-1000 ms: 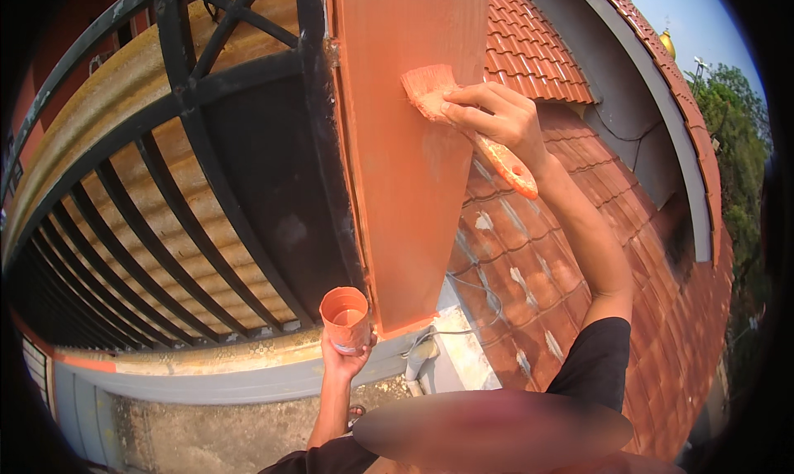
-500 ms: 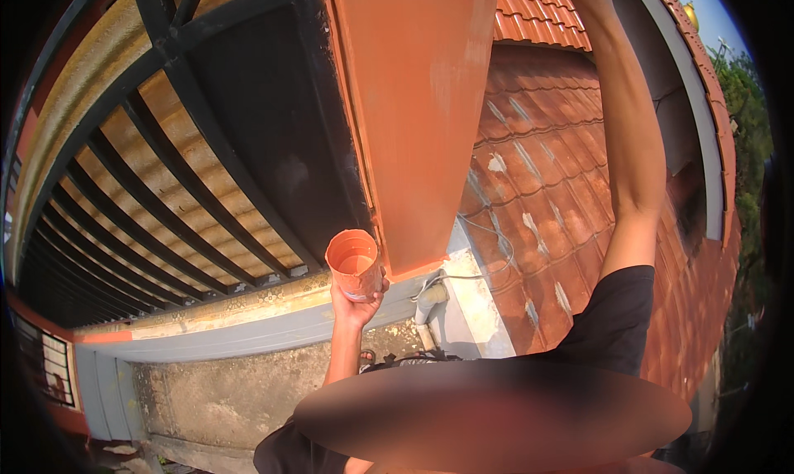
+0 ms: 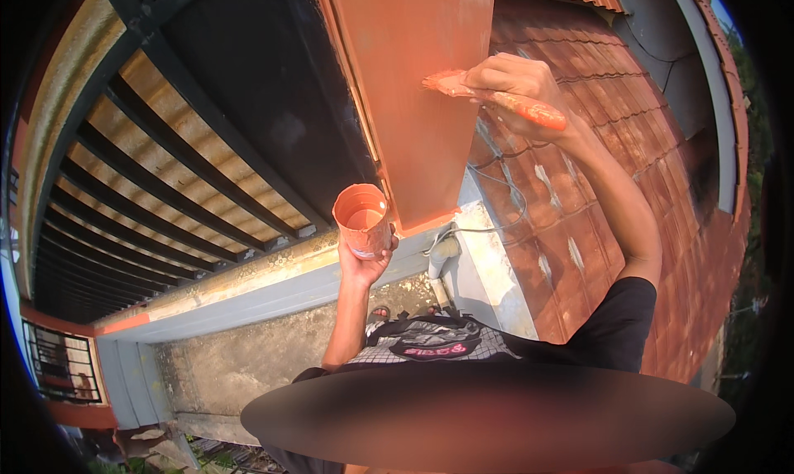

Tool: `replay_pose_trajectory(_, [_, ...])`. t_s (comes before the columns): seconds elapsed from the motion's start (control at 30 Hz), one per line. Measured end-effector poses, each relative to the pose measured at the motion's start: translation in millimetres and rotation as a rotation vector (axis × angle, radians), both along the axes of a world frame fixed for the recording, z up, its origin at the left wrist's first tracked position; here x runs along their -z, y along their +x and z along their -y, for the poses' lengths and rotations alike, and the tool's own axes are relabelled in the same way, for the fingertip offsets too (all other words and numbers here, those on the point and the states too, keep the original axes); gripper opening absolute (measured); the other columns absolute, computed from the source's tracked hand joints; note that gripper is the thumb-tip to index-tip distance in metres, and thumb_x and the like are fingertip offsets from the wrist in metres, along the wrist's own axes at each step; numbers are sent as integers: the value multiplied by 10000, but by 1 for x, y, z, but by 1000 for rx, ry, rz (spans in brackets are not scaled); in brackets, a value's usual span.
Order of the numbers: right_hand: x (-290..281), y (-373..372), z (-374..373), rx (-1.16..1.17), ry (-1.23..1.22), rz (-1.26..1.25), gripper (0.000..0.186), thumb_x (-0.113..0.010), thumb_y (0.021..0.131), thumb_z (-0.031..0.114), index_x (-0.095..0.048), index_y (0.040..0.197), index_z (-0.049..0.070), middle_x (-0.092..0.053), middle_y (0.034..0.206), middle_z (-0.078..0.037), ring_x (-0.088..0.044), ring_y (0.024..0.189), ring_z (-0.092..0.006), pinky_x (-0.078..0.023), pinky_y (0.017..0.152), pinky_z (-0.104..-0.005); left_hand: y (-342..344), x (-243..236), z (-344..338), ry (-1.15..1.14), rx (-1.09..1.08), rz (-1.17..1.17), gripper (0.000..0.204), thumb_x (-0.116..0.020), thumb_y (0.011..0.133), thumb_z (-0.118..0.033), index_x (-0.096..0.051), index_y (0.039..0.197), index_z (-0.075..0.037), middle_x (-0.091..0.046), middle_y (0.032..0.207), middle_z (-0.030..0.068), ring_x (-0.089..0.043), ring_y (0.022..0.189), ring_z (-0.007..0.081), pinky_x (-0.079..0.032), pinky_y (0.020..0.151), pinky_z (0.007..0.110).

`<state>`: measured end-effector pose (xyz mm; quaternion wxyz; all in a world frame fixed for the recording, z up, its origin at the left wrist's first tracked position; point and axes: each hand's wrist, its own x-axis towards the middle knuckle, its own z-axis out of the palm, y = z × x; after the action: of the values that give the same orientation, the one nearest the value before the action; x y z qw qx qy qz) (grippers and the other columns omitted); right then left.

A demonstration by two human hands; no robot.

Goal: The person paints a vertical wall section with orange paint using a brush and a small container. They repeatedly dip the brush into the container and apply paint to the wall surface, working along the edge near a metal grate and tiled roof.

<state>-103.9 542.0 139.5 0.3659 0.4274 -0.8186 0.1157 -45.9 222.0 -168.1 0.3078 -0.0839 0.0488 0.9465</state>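
My right hand (image 3: 521, 89) grips a paintbrush (image 3: 529, 110) whose handle is smeared with orange paint. Its bristles point left and lie at the face of the orange pillar (image 3: 405, 52); whether they press on it I cannot tell. Lower and to the left, my left hand (image 3: 364, 263) holds an orange, paint-coated cup (image 3: 361, 209) upright from below, fingers wrapped round its side. Some orange paint shows inside the cup. Near the cup, the pillar's lower end rests on a pale ledge.
Black slatted bars (image 3: 165, 201) fill the left side. A red tiled roof (image 3: 562, 168) slopes away at the right. Beside the pillar's foot run a thin cable (image 3: 517, 217) and a grey pipe (image 3: 442, 255). Below lies a concrete floor (image 3: 240, 350).
My right hand has come down from the upper edge to the middle of the pillar, bringing the paintbrush into view. The cup in my left hand sits slightly higher in the picture.
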Motion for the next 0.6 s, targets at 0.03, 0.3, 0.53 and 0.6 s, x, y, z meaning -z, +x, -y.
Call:
replay_pose_trajectory(0.03, [-26,-8,-4,17,24,-67,132,-757,863,174,-716,919,61,-694,829,-55,-678,762,-244,-530,643,-356,2,1,-2,26,4,-5,722,-480,962,-637,-529,1354,-32,-630,1172,209,-620,977,345,-563,590,329])
replay_pose_trajectory(0.3, [-157,-28,44,-318,-335,-582,235,-732,909,31,-757,1141,57,-737,998,-57,-683,916,-173,-545,782,-314,19,8,3,57,15,-51,618,-513,956,-563,-562,1339,-80,-604,1192,205,-598,1009,347,-575,620,349])
replay_pose_trajectory(0.53, [6,-23,108,-35,46,-830,97,-717,775,114,-672,850,156,-699,896,-31,-696,821,-156,-568,657,-262,27,18,23,28,-12,-2,665,-483,965,-604,-554,1332,-54,-622,1156,207,-613,970,338,-567,587,332])
replay_pose_trajectory(0.6, [63,-3,118,-109,59,-696,146,-698,728,128,-640,858,164,-692,934,-11,-681,796,-139,-571,646,-275,30,17,31,-9,-28,15,681,-473,968,-615,-548,1331,-44,-627,1143,205,-617,962,335,-563,579,325])
